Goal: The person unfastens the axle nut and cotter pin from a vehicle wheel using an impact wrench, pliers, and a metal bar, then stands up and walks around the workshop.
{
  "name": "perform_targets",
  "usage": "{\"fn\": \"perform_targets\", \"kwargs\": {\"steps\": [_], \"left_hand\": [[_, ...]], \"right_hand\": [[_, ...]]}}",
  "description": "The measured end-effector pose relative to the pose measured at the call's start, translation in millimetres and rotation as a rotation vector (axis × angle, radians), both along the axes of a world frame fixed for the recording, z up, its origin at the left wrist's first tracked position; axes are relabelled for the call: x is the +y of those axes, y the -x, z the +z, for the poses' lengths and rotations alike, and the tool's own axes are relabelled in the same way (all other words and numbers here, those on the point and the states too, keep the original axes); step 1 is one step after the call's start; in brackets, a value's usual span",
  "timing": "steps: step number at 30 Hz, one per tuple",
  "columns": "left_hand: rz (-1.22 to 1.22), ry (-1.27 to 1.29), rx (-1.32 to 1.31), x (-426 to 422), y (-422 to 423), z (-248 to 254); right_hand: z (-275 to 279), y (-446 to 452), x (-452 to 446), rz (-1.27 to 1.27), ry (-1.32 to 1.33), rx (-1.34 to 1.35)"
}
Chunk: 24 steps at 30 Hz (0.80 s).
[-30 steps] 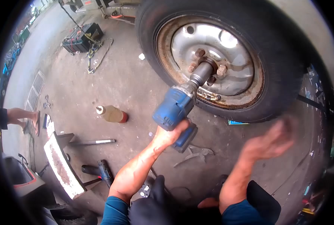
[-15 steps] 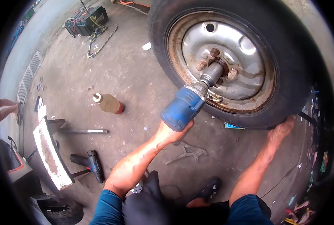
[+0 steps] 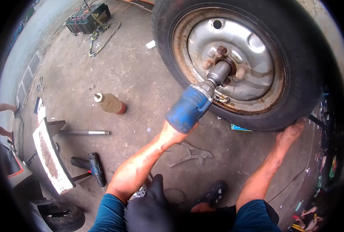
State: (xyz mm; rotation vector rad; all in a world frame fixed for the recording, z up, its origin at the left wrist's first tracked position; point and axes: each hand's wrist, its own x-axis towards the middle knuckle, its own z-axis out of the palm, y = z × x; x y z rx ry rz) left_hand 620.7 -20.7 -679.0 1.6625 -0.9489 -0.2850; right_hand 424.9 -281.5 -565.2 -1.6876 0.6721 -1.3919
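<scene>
My left hand (image 3: 177, 132) is closed around the grip of a blue impact wrench (image 3: 187, 108), mostly hidden behind its body. The metal socket (image 3: 220, 73) on the wrench reaches into the middle of a rusty silver wheel rim (image 3: 253, 87), among the wheel bolts. What the socket sits on is hidden inside it. A bolt (image 3: 221, 50) shows above it and another (image 3: 208, 64) to its left. Low on the right, my right hand (image 3: 292, 130) holds the underside of the black tyre (image 3: 299, 73), its fingertips partly out of sight.
Locking pliers (image 3: 193, 154) lie on the floor below the wrench. To the left are a bottle (image 3: 110, 103), a metal bar (image 3: 85, 132), a cordless drill (image 3: 96, 169) and a white-topped stand (image 3: 50, 156). A dark box (image 3: 87, 19) stands farther back. Another person's legs (image 3: 5, 120) show at far left.
Both hands keep their places, with the wrench still at the rim's centre. The view has shifted slightly. At far left, the other person's legs have moved and now show farther apart.
</scene>
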Motion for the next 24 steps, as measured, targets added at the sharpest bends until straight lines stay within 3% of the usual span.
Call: {"fn": "perform_targets", "kwargs": {"steps": [8,18,21,22,23,24], "left_hand": [[0.024,0.055,-0.173,-1.3,-4.2,-7.2],[0.037,0.029,-0.147,-1.0,-2.4,-7.7],[-0.007,-0.057,-0.069,-1.2,-4.2,-7.3],[-0.015,-0.071,-0.044,-0.8,-4.2,-6.8],[-0.013,-0.046,-0.018,-0.1,-1.9,-5.5],[0.006,-0.009,0.012,-2.8,-1.6,-4.8]], "right_hand": [[0.8,-3.5,2.3,-0.011,0.031,-0.007],[1.1,-5.4,2.1,-0.009,0.045,-0.052],[7.3,-12.1,16.9,-0.166,0.116,0.011],[7.9,-17.8,35.3,-0.490,0.219,0.213],[12.0,-39.2,73.3,-0.663,0.416,0.171],[-0.2,-48.7,90.3,-0.678,0.519,0.065]]}}
